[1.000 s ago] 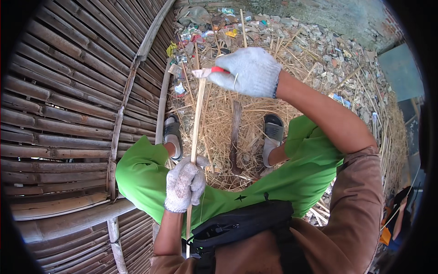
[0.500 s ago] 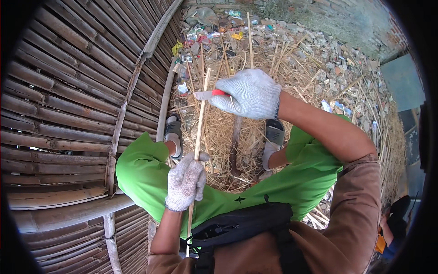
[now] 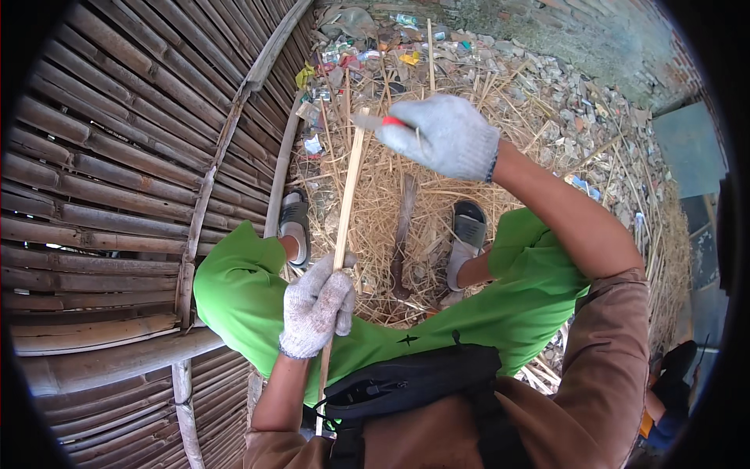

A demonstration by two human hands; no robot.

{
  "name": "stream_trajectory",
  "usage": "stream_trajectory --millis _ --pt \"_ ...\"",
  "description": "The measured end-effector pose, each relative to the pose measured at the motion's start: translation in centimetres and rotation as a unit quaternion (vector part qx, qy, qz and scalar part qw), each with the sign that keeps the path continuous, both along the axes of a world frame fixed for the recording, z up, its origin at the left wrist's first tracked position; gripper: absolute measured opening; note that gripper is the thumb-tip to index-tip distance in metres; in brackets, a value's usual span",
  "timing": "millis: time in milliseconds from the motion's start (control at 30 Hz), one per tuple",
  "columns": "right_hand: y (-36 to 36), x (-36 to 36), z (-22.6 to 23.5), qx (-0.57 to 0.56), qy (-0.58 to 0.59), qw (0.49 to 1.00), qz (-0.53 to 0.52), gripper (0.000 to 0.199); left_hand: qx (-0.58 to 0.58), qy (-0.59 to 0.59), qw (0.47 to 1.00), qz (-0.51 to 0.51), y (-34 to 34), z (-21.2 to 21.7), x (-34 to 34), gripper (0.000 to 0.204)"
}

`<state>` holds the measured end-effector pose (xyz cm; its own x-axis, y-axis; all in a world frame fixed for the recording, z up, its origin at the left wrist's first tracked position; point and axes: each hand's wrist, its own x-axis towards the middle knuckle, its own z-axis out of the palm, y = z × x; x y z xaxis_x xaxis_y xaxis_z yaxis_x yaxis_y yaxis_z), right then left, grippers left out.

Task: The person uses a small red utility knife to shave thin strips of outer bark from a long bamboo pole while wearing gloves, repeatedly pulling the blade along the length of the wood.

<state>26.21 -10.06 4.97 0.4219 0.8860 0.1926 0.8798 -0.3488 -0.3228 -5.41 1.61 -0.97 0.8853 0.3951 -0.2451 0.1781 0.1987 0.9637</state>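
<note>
My left hand, in a pale knit glove, is closed around a long, pale bamboo strip. The strip slants up and away from my lap, its lower end running past my forearm. My right hand, gloved too, grips a small knife by its red handle, most of which the fingers hide. The knife's short blade lies at the far tip of the strip; whether it touches cannot be told. Between my feet, a long, dark, machete-like tool rests on the straw-like shavings.
A bamboo slat wall rises close on my left. Shavings, rubble and litter cover the ground up to a weathered wall. Long strips are heaped at right. Another person is partly visible at the lower right.
My right hand and the knife have moved up and away along the strip to its far tip. My left hand keeps its grip, and the strip's far end has shifted slightly right.
</note>
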Motion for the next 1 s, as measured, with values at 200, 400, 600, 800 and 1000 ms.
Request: stream_trajectory --millis 200,400,600,800,1000 --pt "0.1 -1.0 -0.7 -0.004 -0.072 0.994 0.085 0.058 0.067 0.018 0.998 -0.010 0.0 -0.1 -0.5 0.039" --pt "-2.3 10.7 -0.7 0.032 -0.167 0.980 -0.105 0.065 0.040 -0.013 0.997 -0.066 -0.4 0.0 -1.5 0.042" --pt "-0.7 0.7 0.0 0.026 -0.019 0.999 0.017 0.057 0.057 0.018 0.998 0.001 0.0 -0.2 -0.7 0.040" --pt "-0.3 -2.1 -0.2 -0.009 -0.078 0.992 0.101 0.047 0.126 0.014 0.992 -0.009 -0.5 0.3 -0.2 0.037" --pt "-0.4 4.4 4.4 -0.054 -0.048 0.984 -0.161 0.078 0.214 -0.029 0.976 -0.020 -0.2 -0.6 -0.7 0.034"
